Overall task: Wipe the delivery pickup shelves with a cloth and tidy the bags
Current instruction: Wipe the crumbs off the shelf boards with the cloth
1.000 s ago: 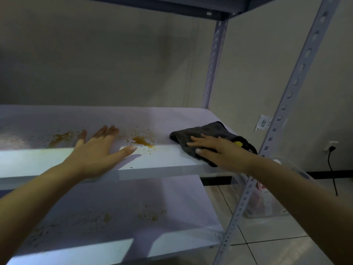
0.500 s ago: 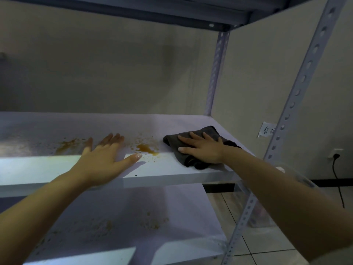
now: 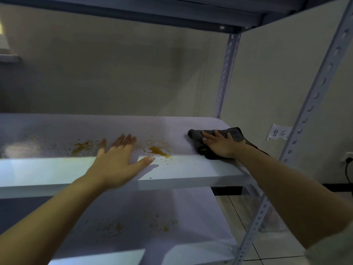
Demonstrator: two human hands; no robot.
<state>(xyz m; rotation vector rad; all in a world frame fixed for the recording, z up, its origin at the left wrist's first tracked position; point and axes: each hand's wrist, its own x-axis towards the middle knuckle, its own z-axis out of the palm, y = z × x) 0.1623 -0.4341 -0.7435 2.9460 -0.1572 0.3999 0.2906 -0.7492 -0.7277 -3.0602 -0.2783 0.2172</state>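
Observation:
A white middle shelf [image 3: 191, 173] of a metal rack runs across the view. A dark grey cloth [image 3: 236, 135] lies on its right end, and my right hand [image 3: 219, 145] presses flat on it with fingers straight. Brown spill stains [image 3: 158, 151] mark the shelf just left of the cloth, with another smear [image 3: 82, 147] further left. My left hand [image 3: 118, 161] rests flat on the shelf between the two stains, fingers spread. No bags are in sight.
The lower shelf [image 3: 133, 222] carries brown specks too. Perforated grey uprights [image 3: 313, 104] stand at the right, with a second post [image 3: 225, 77] at the back. A paper label [image 3: 278, 133] hangs on the wall, a wall socket [image 3: 348, 159] further right, tiled floor below.
My right hand has slid the cloth back from the shelf's front edge and a little left. My left hand has stayed put on the shelf.

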